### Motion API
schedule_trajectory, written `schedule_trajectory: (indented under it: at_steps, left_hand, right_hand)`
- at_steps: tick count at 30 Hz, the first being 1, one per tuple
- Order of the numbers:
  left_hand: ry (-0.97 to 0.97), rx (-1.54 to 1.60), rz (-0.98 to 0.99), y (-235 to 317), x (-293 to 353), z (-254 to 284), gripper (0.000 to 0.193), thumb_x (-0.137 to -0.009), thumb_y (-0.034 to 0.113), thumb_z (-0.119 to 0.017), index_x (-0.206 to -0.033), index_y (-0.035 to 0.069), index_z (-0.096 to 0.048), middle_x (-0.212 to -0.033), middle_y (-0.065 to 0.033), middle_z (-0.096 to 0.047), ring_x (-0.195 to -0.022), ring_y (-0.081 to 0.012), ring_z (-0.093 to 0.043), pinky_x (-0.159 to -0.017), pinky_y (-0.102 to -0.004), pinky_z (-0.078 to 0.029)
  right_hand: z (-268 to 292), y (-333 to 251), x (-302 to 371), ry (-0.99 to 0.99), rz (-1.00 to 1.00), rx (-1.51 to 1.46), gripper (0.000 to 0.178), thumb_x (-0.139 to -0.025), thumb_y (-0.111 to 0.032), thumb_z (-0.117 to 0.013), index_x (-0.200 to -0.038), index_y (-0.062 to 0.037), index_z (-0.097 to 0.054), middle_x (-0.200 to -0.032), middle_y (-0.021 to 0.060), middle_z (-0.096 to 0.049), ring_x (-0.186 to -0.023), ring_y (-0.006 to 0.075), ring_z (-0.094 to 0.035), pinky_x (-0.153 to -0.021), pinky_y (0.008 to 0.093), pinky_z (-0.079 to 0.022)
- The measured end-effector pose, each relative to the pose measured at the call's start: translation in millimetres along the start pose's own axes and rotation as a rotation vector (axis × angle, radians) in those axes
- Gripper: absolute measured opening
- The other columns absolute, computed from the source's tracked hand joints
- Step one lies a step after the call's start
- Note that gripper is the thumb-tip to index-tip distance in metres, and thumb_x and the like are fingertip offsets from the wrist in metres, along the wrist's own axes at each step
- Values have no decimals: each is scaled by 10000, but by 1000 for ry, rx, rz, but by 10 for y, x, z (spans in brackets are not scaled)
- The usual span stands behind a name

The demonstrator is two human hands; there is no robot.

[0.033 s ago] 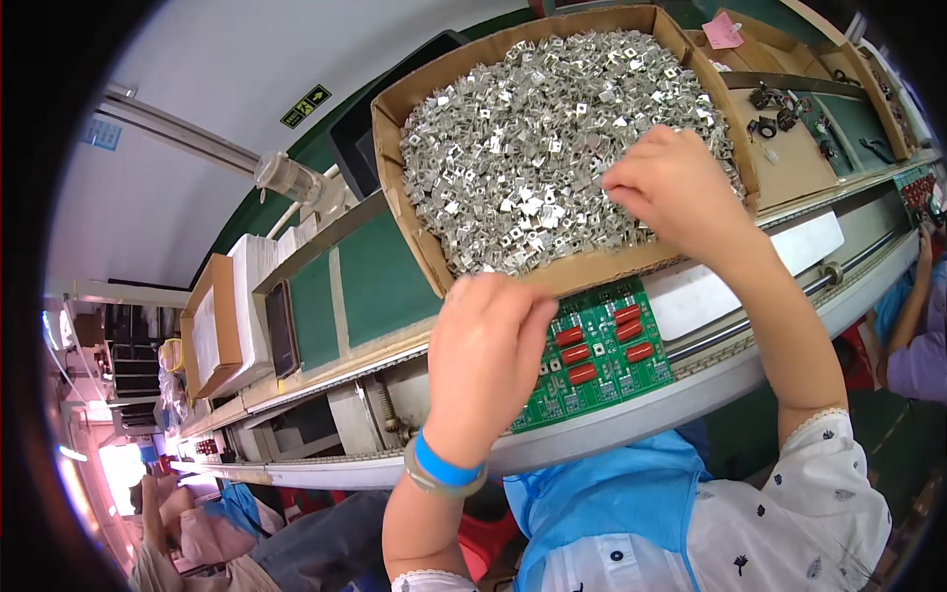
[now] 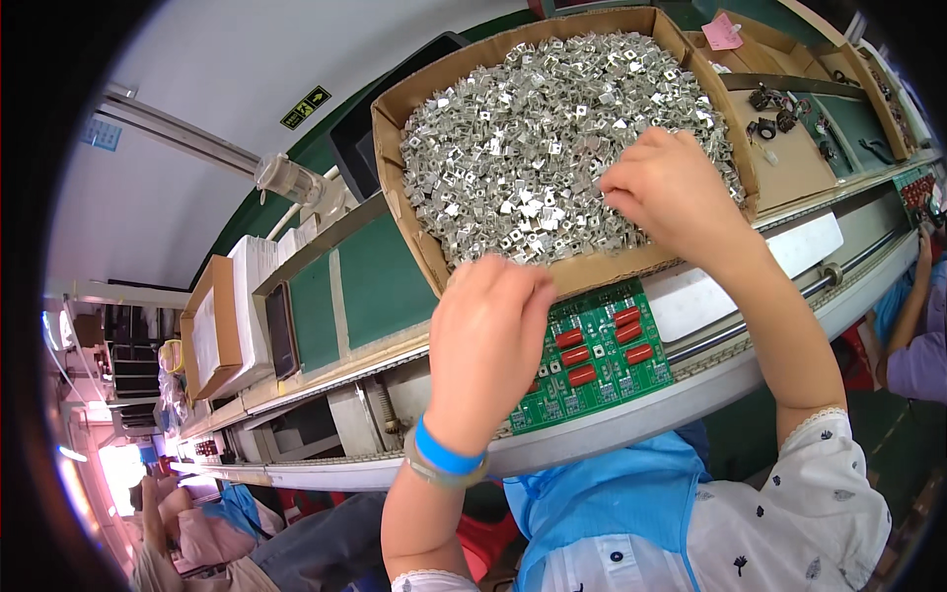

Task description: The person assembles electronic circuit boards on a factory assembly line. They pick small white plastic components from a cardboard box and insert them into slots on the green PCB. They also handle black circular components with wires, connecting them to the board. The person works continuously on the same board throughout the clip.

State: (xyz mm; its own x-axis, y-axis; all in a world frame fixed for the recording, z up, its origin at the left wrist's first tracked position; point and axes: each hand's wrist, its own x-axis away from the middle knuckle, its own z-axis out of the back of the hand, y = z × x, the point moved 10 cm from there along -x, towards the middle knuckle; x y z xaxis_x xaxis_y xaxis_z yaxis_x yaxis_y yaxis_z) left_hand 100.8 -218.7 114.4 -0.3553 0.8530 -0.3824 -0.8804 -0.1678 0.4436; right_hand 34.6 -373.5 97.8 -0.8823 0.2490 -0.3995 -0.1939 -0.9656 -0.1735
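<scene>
A cardboard box (image 2: pixel 406 212) stands in front of me, heaped with small silvery metal clips (image 2: pixel 552 128). Over the right part of the heap is my right hand (image 2: pixel 676 192), fingers curled and pinched together; whatever they hold is hidden. My left hand (image 2: pixel 490 340) is at the box's near edge, its fingers bent and closed over the near left corner, with the fingertips out of sight. Below the box, partly covered by my left hand, lies a green circuit board (image 2: pixel 617 380) on the rail, carrying several red cylindrical components (image 2: pixel 582 375).
The conveyor rail (image 2: pixel 720 380) runs along my side of the bench. A white plate (image 2: pixel 760 271) lies right of the board. Further right is a tray with dark wired parts (image 2: pixel 774 123). At left stand a clear jar (image 2: pixel 286 178) and an open carton (image 2: pixel 212 326). Co-workers sit at both sides.
My left hand has risen slightly toward the heap of clips. My right hand has barely shifted; the board and box stay in place.
</scene>
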Motion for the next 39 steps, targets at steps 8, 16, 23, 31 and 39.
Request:
schedule_trajectory:
  at_steps: [8,16,23,31,39]
  left_hand:
    - [-105,-178,94,-447,-468,-631,122,-803,126,-757,-871,52,-688,-857,-134,-671,-852,-346,-658,-734,-460,-515]
    - [-14,-120,125,-487,-439,-638,159,-779,125,-777,-885,56,-681,-836,-125,-700,-809,-336,-679,-713,-448,-527]
    - [-23,-130,124,-462,-407,-645,110,-801,115,-750,-880,52,-705,-861,-134,-714,-801,-325,-691,-716,-444,-535]
    - [90,-16,68,-416,-378,-540,83,-824,104,-733,-860,43,-689,-807,-144,-698,-726,-323,-680,-662,-428,-521]
    - [144,166,184,-500,-291,-292,158,-892,108,-742,-987,24,-647,-861,-100,-723,-762,-181,-708,-671,-303,-542]
  right_hand:
    - [-138,-105,2,0,-68,82,44,-793,-109,-693,-809,-88,-728,-885,76,-692,-947,284,-641,-828,429,-467]
    - [-166,-133,50,-5,-37,27,145,-780,-22,-632,-894,-80,-701,-859,101,-694,-862,296,-662,-771,443,-475]
    - [239,-132,248,310,-72,-394,158,-878,-31,-653,-1025,-46,-709,-916,131,-685,-877,326,-682,-763,417,-541]
    - [124,-222,1016,31,-29,-471,217,-833,-63,-739,-1047,-66,-706,-926,100,-693,-909,306,-669,-789,414,-532]
    - [-123,-365,1250,-60,93,-376,314,-781,-57,-759,-1081,-77,-667,-876,81,-677,-871,300,-648,-829,421,-505]
